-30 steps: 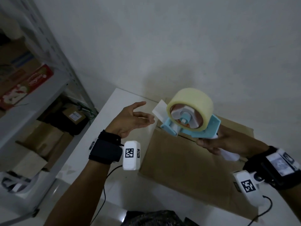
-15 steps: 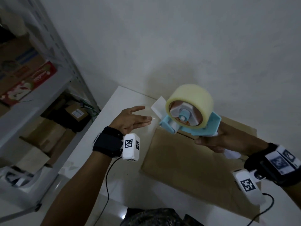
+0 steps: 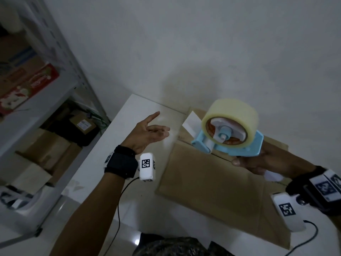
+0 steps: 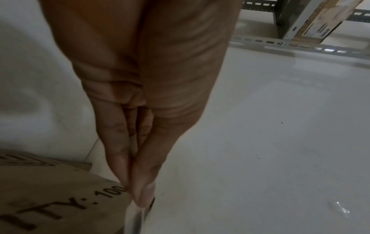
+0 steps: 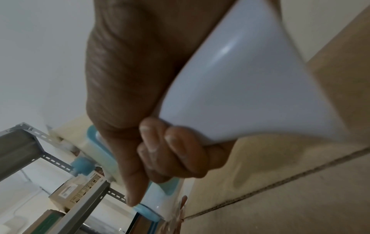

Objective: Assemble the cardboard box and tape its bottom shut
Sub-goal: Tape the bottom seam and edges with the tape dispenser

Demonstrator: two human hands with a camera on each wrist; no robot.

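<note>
A flattened brown cardboard box [image 3: 212, 191] lies on the white table [image 3: 140, 111]. My right hand [image 3: 245, 163] grips the white handle [image 5: 240, 95] of a light-blue tape dispenser [image 3: 245, 146], held above the box's far left corner. It carries a roll of clear tape [image 3: 232, 111]. My left hand [image 3: 165, 132] hovers left of the dispenser, thumb and fingers pinched on the tape's free end [image 4: 140, 213]. A faint clear strip runs from there to the dispenser. The box's printed face [image 4: 50, 197] shows beneath the left hand [image 4: 138, 197].
A grey metal shelf rack [image 3: 55, 100] with several cardboard boxes stands at the left, close to the table's edge. A white wall rises right behind the table. Cables hang from both wrist cameras towards me.
The gap between my left fingers and the dispenser has widened, with clear tape drawn out between them. The dispenser has shifted slightly right over the box.
</note>
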